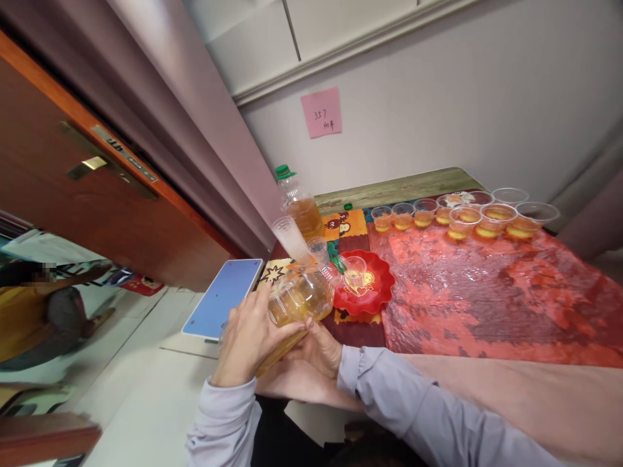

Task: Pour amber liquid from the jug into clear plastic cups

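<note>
A clear plastic jug (299, 299) of amber liquid lies tilted between my two hands, its neck and green handle (337, 258) toward the red plate. My left hand (247, 340) grips the jug's left side. Under its lower end, my right hand (314, 349) is closed around it, thumb on the front. On the scalloped red plate (387, 295) a clear plastic cup (356, 267) sits at the jug's mouth; I cannot tell whether liquid is flowing. Behind the jug leans a stack of clear cups (289, 235).
Another jug (302, 214) with a green cap stands by the wall. Several cups (462, 220) with amber liquid line the table's back right. A green bottle cap (348, 206) lies behind the plate. Left are a blue stool (224, 295), a door (97, 175) and a seated person (39, 318).
</note>
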